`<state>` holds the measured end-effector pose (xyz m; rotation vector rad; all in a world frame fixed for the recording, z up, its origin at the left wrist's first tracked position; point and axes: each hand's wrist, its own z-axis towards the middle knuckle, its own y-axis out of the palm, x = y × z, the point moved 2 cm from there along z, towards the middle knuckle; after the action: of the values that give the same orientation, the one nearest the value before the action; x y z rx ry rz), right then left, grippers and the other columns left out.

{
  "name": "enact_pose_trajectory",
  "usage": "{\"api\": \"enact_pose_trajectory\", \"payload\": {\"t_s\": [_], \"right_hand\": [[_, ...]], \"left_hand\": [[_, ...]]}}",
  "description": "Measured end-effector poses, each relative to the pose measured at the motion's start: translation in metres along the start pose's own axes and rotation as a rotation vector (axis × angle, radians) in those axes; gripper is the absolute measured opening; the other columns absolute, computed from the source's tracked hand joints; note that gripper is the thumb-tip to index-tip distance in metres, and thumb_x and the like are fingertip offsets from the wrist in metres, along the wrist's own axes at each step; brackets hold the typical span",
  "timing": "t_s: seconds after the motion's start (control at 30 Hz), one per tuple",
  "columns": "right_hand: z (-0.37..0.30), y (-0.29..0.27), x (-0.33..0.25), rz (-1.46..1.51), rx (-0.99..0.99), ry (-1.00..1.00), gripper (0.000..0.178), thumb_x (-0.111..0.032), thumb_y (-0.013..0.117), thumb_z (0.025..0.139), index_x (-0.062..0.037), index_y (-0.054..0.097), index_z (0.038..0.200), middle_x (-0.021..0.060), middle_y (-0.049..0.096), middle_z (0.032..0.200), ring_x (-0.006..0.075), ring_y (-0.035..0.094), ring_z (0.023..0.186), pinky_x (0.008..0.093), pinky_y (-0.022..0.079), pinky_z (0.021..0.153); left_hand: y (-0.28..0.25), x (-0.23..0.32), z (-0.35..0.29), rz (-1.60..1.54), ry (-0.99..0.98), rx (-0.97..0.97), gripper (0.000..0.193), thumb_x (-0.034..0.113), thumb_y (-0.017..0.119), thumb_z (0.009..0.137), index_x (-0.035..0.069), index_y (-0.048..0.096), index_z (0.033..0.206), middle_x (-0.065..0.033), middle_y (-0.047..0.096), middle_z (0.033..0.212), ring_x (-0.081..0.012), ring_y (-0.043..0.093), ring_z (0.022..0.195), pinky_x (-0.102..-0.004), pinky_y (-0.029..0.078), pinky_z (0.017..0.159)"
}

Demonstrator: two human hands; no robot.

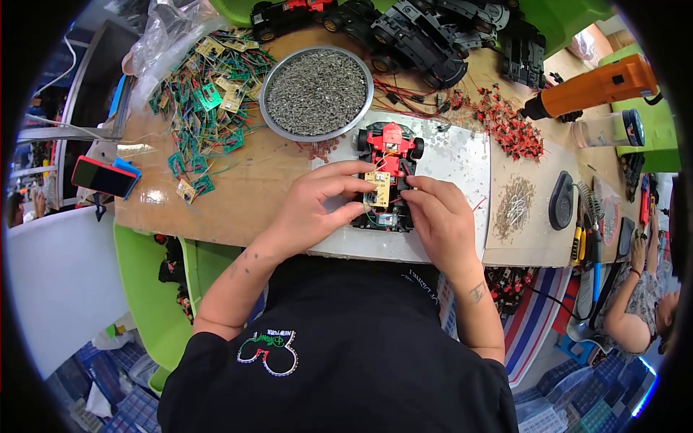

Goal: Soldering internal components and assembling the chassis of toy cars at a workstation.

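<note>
A toy car chassis (pixel 390 144), black with a red front section, lies on the white board right before me. Over its middle sits a small yellowish circuit board (pixel 378 189) with thin wires around it. My left hand (pixel 307 206) grips that board's left side between thumb and fingers. At the chassis's right edge is my right hand (pixel 442 216), its thumb and fingertips pressed together; what they pinch, if anything, is too small to make out. Below the board, part of the chassis's rear and its wiring show between my hands.
A metal bowl of screws (pixel 316 92) stands behind the chassis, with heaped wired circuit boards (pixel 209 97) to its left. Farther right are small red parts (pixel 509 126), an orange power screwdriver (pixel 592 88) and a soldering iron (pixel 597 267). Black chassis (pixel 419 40) pile up at the back.
</note>
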<state>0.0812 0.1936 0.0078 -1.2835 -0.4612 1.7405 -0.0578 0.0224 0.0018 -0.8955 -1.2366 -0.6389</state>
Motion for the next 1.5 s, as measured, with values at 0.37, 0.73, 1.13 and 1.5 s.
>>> {"api": "enact_pose_trajectory", "payload": {"t_s": [0.37, 0.73, 1.13, 1.5], "right_hand": [[-0.008, 0.004, 0.001, -0.021, 0.005, 0.040, 0.027, 0.005, 0.067, 0.068, -0.0067, 0.070, 0.093, 0.0059, 0.067, 0.113, 0.0233, 0.063, 0.083, 0.0360, 0.051, 0.074], [-0.008, 0.006, 0.002, 0.001, 0.007, 0.064, 0.027, 0.005, 0.066, 0.070, -0.0061, 0.068, 0.094, 0.0060, 0.067, 0.115, 0.0231, 0.063, 0.079, 0.0365, 0.052, 0.071], [0.016, 0.000, 0.000, 0.106, -0.104, 0.265, 0.042, -0.021, 0.079, 0.077, -0.0122, 0.067, 0.117, 0.0068, 0.063, 0.103, 0.0246, 0.066, 0.081, 0.0337, 0.054, 0.068], [0.013, 0.003, -0.004, 0.091, -0.108, 0.302, 0.043, -0.022, 0.079, 0.077, -0.0117, 0.067, 0.117, 0.0074, 0.061, 0.104, 0.0240, 0.065, 0.081, 0.0333, 0.053, 0.068]], "left_hand": [[0.008, 0.008, 0.019, 0.177, 0.067, -0.038, 0.029, 0.002, 0.069, 0.081, 0.004, 0.070, 0.109, -0.0092, 0.064, 0.125, -0.0243, 0.066, 0.104, -0.0328, 0.053, 0.085], [0.010, 0.017, 0.020, 0.343, 0.087, -0.065, 0.029, 0.005, 0.069, 0.080, 0.004, 0.069, 0.109, -0.0107, 0.065, 0.121, -0.0291, 0.065, 0.104, -0.0368, 0.052, 0.086], [-0.020, 0.009, 0.023, 0.579, 0.287, 0.100, 0.024, 0.009, 0.072, 0.079, 0.008, 0.072, 0.104, -0.0083, 0.066, 0.112, -0.0281, 0.062, 0.096, -0.0395, 0.049, 0.083], [-0.059, -0.001, 0.059, 0.959, 0.123, 0.404, 0.019, 0.022, 0.075, 0.078, 0.015, 0.073, 0.096, -0.0041, 0.057, 0.093, -0.0257, 0.053, 0.096, -0.0411, 0.038, 0.085]]}}
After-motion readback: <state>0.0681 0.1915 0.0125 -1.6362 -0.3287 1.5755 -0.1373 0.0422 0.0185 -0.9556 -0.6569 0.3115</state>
